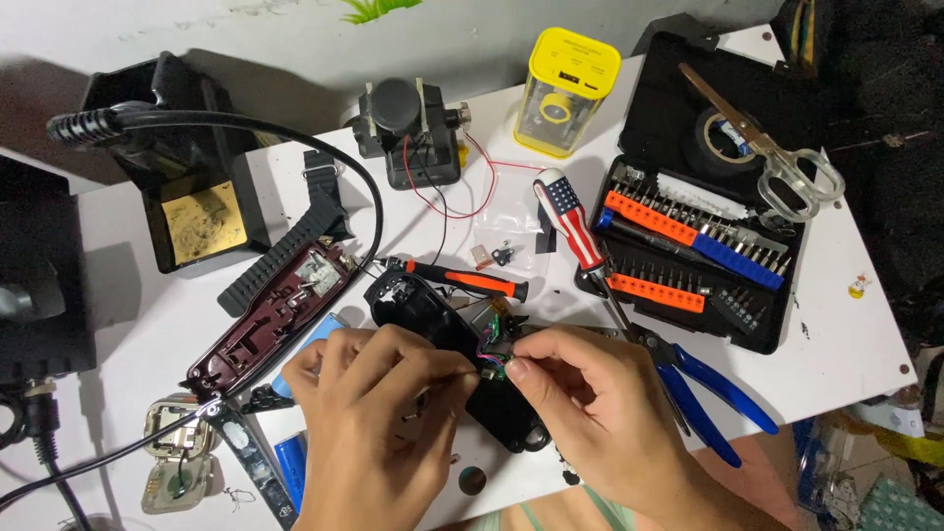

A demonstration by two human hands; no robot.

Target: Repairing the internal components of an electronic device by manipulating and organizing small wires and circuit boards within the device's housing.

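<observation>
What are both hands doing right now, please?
Left hand: closed, fingers pinched on the black housing.
Right hand: closed, pinching the small wired part above that housing.

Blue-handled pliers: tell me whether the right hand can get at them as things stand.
Probably yes. The blue-handled pliers lie on the white table right beside the right hand, nothing on top of them. The hand's fingers are pinched on the black housing, so they must let go first.

black casing (418,305), opened, wires exposed, tilted
</observation>
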